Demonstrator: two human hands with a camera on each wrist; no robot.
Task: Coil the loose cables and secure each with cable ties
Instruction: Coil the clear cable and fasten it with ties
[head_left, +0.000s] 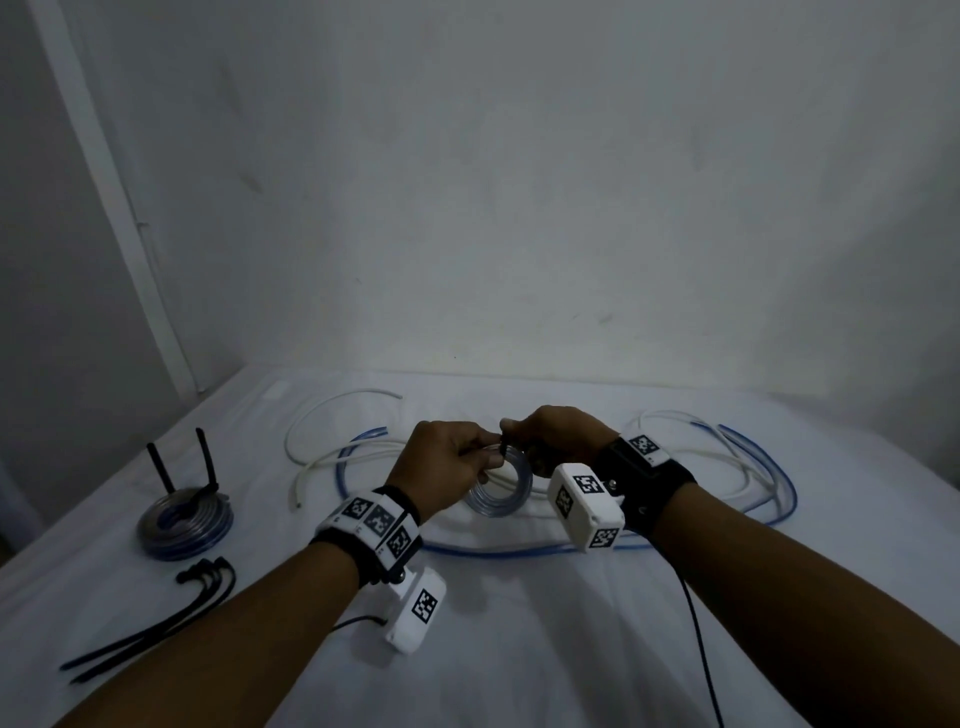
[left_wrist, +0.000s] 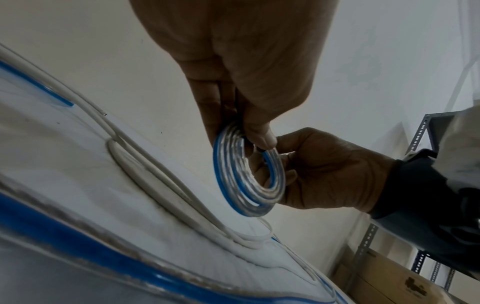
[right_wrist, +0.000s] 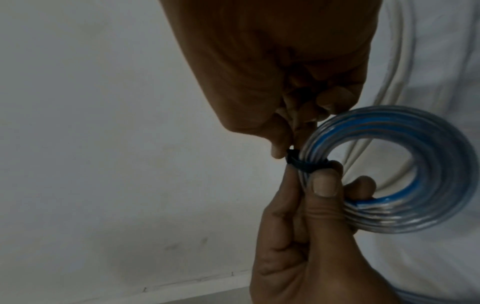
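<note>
over the white sheet (head_left: 519, 649), hands hide most of the black tie (right_wrist: 374, 163).

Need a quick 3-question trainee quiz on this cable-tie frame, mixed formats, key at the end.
1. True or false: both hands hold the small clear-and-blue coil above the table.
2. What wraps that coil? A) white tape B) black cable tie C) nothing
3. How many upright tie tails stick out of the finished coil on the left?

Key: 1 true: left hand, right hand. 2 B. 3 two.
</note>
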